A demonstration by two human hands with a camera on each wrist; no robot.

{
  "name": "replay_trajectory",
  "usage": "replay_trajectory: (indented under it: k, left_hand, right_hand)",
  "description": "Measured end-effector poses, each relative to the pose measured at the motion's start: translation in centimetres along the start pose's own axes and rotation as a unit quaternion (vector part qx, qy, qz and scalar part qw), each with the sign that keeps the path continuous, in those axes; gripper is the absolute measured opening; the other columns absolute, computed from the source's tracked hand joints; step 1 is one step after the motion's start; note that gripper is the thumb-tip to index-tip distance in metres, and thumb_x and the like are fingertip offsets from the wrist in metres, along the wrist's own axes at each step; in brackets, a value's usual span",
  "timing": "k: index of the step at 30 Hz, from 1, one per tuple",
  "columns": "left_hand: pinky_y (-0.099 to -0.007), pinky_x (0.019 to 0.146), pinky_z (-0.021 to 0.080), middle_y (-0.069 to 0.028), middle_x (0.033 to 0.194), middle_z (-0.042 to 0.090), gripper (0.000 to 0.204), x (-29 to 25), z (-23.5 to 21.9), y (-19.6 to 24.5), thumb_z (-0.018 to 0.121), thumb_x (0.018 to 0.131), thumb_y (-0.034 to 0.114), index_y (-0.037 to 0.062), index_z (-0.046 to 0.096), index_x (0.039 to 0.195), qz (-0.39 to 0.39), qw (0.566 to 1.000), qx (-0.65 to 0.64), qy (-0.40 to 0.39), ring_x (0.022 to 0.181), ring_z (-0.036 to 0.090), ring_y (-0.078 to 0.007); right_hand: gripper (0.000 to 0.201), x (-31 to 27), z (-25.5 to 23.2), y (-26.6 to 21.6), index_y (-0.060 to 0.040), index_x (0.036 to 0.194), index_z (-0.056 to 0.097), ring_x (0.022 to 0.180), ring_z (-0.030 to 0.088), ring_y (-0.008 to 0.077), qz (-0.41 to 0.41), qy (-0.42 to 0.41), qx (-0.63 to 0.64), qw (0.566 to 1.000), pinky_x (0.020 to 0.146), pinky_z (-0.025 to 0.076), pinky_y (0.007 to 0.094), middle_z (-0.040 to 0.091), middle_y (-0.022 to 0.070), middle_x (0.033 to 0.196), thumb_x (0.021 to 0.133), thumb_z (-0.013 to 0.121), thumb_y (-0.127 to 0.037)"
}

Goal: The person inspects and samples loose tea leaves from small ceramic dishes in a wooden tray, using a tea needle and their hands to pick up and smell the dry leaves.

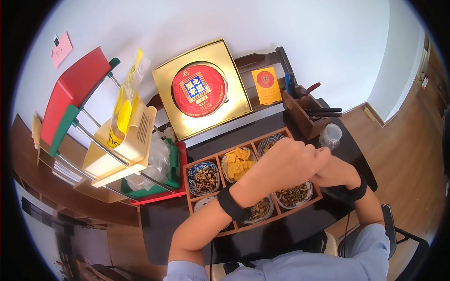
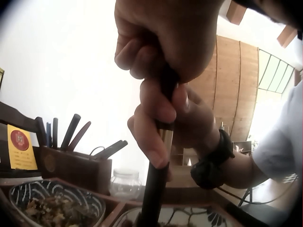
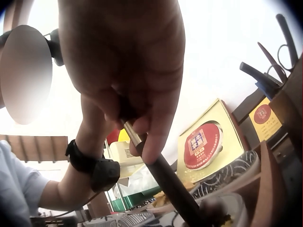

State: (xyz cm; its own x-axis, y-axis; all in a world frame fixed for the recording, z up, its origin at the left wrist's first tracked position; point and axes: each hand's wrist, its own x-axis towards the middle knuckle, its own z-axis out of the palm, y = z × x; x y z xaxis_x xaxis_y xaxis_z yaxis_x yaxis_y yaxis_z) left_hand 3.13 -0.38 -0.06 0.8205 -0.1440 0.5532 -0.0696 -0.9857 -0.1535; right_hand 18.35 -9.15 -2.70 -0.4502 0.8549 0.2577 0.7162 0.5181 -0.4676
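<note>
Both hands work on one upright black rod with a gold band. My left hand is uppermost, its fingers curled at the rod's top end. Just below, my right hand pinches the rod around the gold band, as the left wrist view shows. The rod's lower part overlaps a white bowl with dark leaf patterns; its tip is hidden there. In the head view, a bowl of brown dried bits lies beneath the hands, in a compartmented wooden tray. The hands cover the rod in that view.
Other tray bowls hold yellow chips and dried pieces. A clear jar and a wooden pen holder stand right. Behind is a gold box with a red disc; left, a rack with bins.
</note>
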Motion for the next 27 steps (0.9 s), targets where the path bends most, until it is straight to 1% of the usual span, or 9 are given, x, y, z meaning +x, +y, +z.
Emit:
replay_trajectory:
  k: [5,8,10,11,13,16,19,24,27]
  left_hand:
    - [-0.0275,0.045,0.042,-0.0031,0.057,0.048,0.027,0.0,0.0,0.1,0.059,0.072,0.014,0.0029,0.058,0.097,-0.001,1.0,0.001,-0.013,0.05,0.056,-0.0166]
    - [-0.027,0.045,0.041,-0.0026,0.057,0.047,0.028,0.5,-0.6,0.6,0.059,0.072,0.014,0.0028,0.058,0.098,0.005,1.0,-0.008,0.011,0.05,0.055,-0.0164]
    - [-0.0267,0.045,0.041,-0.0023,0.057,0.047,0.029,0.6,-0.8,0.5,0.059,0.071,0.014,0.0027,0.058,0.098,0.01,1.0,0.01,0.003,0.05,0.055,-0.0158]
    - [-0.0267,0.045,0.041,-0.0023,0.057,0.047,0.029,0.5,-0.3,0.3,0.059,0.071,0.014,0.0027,0.058,0.098,0.01,1.0,0.011,0.004,0.05,0.055,-0.0158]
    - [-0.0264,0.045,0.04,-0.0019,0.056,0.046,0.027,0.1,0.5,-0.3,0.059,0.071,0.014,0.003,0.057,0.096,-0.001,1.0,0.005,0.004,0.049,0.055,-0.0151]
    - [-0.0263,0.044,0.041,-0.0022,0.056,0.047,0.028,0.1,0.1,0.1,0.06,0.071,0.014,0.003,0.057,0.096,0.012,1.0,0.021,0.006,0.049,0.055,-0.0154]
    - [-0.0266,0.045,0.041,-0.003,0.057,0.048,0.028,0.4,-0.6,0.4,0.06,0.071,0.014,0.003,0.057,0.096,0.01,1.0,0.014,0.015,0.049,0.055,-0.0161]
    - [-0.0263,0.044,0.041,-0.0026,0.056,0.047,0.026,-0.4,0.7,0.1,0.06,0.071,0.014,0.0034,0.057,0.094,0.001,1.0,0.019,0.002,0.048,0.055,-0.0153]
    - [-0.0257,0.044,0.04,-0.0021,0.056,0.047,0.024,0.1,-0.2,0.5,0.06,0.071,0.015,0.0037,0.056,0.092,0.004,1.0,0.029,0.008,0.049,0.055,-0.0147]
  right_hand:
    - [0.019,-0.1,0.2,-0.2,0.0008,0.099,0.056,0.083,0.057,0.0386,-0.015,0.033,0.02,0.999,0.069,0.047,0.04,0.059,0.0208,0.091,0.085,0.056,-0.012]
    - [0.018,-0.5,-0.5,-0.5,0.0007,0.099,0.056,0.083,0.057,0.0385,-0.01,-0.003,0.016,1.0,0.07,0.047,0.0399,0.059,0.0206,0.091,0.085,0.056,-0.011]
    - [0.018,-0.4,-0.4,-0.4,0.0005,0.099,0.056,0.083,0.057,0.0383,-0.034,0.038,0.01,0.999,0.07,0.047,0.04,0.059,0.0204,0.091,0.084,0.057,-0.011]
    - [0.018,-0.4,0.0,-0.1,0.0005,0.099,0.056,0.083,0.057,0.0383,-0.035,0.038,0.008,0.999,0.07,0.047,0.04,0.059,0.0204,0.091,0.084,0.057,-0.011]
    - [0.019,-0.3,0.9,0.7,0.0003,0.098,0.056,0.083,0.057,0.0381,0.022,0.025,0.044,0.998,0.069,0.047,0.0399,0.059,0.0201,0.09,0.083,0.058,-0.01]
    - [0.018,-0.2,0.1,0.0,0.0005,0.098,0.056,0.083,0.056,0.038,-0.011,0.028,0.01,0.999,0.069,0.047,0.0399,0.058,0.0201,0.09,0.083,0.057,-0.01]
    - [0.018,-0.3,-0.4,-0.5,0.0003,0.098,0.056,0.083,0.056,0.0378,-0.009,0.017,0.009,1.0,0.069,0.047,0.0395,0.058,0.0199,0.089,0.083,0.056,-0.009]
    - [0.018,-0.3,0.5,0.5,-0.0001,0.097,0.056,0.082,0.057,0.0373,-0.007,-0.004,-0.012,1.0,0.069,0.047,0.0393,0.058,0.0193,0.089,0.082,0.057,-0.009]
    - [0.018,-0.2,-0.1,-0.1,-0.0001,0.097,0.056,0.082,0.057,0.0371,-0.008,0.0,-0.003,1.0,0.069,0.047,0.0394,0.058,0.019,0.089,0.081,0.058,-0.009]
